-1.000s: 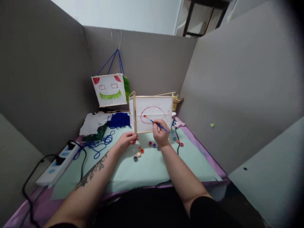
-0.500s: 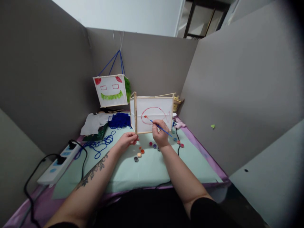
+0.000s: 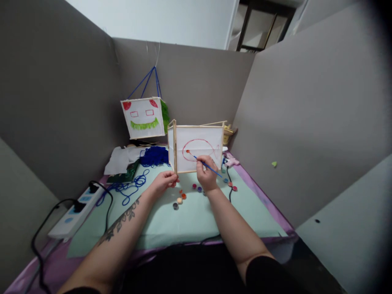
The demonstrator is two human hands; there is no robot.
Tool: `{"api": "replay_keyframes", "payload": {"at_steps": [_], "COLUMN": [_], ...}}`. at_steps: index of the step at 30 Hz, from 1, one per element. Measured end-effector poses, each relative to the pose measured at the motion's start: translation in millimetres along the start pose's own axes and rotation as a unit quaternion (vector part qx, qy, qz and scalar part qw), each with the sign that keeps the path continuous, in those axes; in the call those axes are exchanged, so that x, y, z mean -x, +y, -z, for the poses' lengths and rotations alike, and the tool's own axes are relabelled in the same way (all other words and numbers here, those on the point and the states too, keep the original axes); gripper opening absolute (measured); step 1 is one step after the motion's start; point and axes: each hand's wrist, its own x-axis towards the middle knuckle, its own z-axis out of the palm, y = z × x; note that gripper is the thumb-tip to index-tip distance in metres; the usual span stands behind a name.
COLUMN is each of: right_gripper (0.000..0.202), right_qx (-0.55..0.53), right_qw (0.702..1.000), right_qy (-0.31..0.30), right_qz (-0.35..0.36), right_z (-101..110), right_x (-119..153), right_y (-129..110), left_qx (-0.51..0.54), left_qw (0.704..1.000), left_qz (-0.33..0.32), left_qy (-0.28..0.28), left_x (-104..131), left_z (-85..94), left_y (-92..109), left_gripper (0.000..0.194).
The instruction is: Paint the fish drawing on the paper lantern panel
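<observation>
White-panelled frame (image 3: 199, 145), bottom near corner in the left hand (image 3: 164, 182)

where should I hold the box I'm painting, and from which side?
Hold the box by the foot of its near post, probably best from the left and below, where your left hand is. The post is a narrow upright stick, easy to pinch; the paper front is flat, and your right hand with the brush covers its lower right.
</observation>
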Motion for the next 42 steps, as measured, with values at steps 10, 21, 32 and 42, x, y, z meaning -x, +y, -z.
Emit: {"api": "replay_keyframes", "payload": {"at_steps": [10, 21, 32, 42], "right_gripper": [0.013, 0.012, 0.011, 0.018], "right_qx": [0.002, 0.005, -0.034, -0.21], "right_qw": [1.0, 1.0, 0.996, 0.936], "right_qy": [-0.008, -0.007, 0.008, 0.095], "right_qz": [-0.005, -0.022, -0.084, -0.267], "right_z": [-0.5, -0.4, -1.6, -1.4], "right_x": [-0.8, 0.4, 1.7, -6.2], "right_y": [-0.1, 1.6, 1.4, 6.0], "left_qx": [0.0, -0.012, -0.008, 0.013], "left_qw": [1.0, 1.0, 1.0, 1.0], "left_qz": [0.006, -0.002, 0.0, 0.001], "left_qy": [0.003, 0.001, 0.003, 0.0], "left_x": [0.8, -0.5, -0.2, -1.3], "left_z": [-1.0, 0.7, 0.2, 0.7], "left_y": [1.8, -0.4, -0.7, -2.1], "left_gripper": [0.032, 0.032, 0.033, 0.03]}}
